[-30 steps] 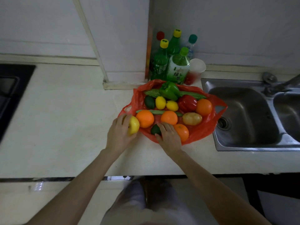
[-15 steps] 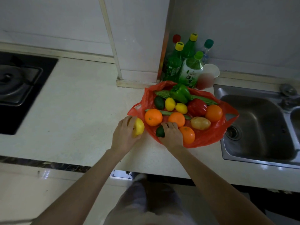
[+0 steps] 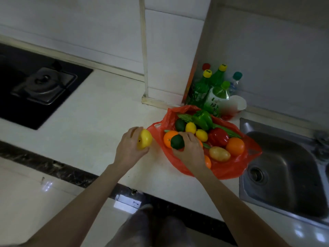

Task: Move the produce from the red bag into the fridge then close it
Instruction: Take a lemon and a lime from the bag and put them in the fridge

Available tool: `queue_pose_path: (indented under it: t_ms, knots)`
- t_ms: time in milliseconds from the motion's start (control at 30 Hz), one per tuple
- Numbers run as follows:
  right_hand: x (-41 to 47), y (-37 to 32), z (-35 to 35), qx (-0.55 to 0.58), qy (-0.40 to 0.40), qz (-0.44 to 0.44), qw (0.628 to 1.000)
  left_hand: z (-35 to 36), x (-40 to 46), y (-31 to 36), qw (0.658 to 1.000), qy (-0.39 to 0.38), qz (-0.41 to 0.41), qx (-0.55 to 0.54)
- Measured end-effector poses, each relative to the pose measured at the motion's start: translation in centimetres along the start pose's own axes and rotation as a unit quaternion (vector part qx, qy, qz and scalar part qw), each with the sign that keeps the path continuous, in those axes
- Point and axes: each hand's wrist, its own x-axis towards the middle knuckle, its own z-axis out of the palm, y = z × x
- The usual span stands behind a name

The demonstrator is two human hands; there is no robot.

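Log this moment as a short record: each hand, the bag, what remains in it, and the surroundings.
left hand: grips yellow apple, just outside the bag
right hand: holds dark green fruit over the bag
red bag: open on counter, beside sink
remaining: oranges, lemons, peppers, potato
fridge: not in view

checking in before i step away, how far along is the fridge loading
Barely started. Nothing looks stored yet, and no fridge is in view. In hand: the left hand holds a yellow fruit just outside the red bag, and the right hand grips a dark green fruit above it. Left: oranges, lemons, a potato, a red pepper and a green pepper remain in the bag.
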Motion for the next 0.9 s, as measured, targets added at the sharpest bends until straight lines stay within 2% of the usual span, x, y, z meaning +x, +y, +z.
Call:
queue_pose_path:
  t_ms: [67,200,400,633,900]
  knots:
    - [0.3,-0.6,0.0,0.026,0.001,-0.045,0.999,-0.5,-1.2,-0.4,0.999,0.031,-0.033,-0.009]
    - [0.7,-2.8,1.6,0.065,-0.060,-0.109,0.990,-2.5,-5.1,-2.6,0.989,0.083,-0.121,-0.037]
    - [-0.1,-11.0,5.2,0.117,-0.140,-0.183,0.966,-8.4,-13.5,-7.9,0.960,0.147,-0.239,-0.015]
    - [-2.0,-25.3,9.5,0.149,-0.202,-0.296,0.921,-16.8,-22.5,-14.7,0.918,0.247,-0.308,0.020]
    - [-6.1,-45.5,15.4,0.151,-0.219,-0.443,0.856,-28.0,-31.3,-24.2,0.865,0.353,-0.357,0.028]
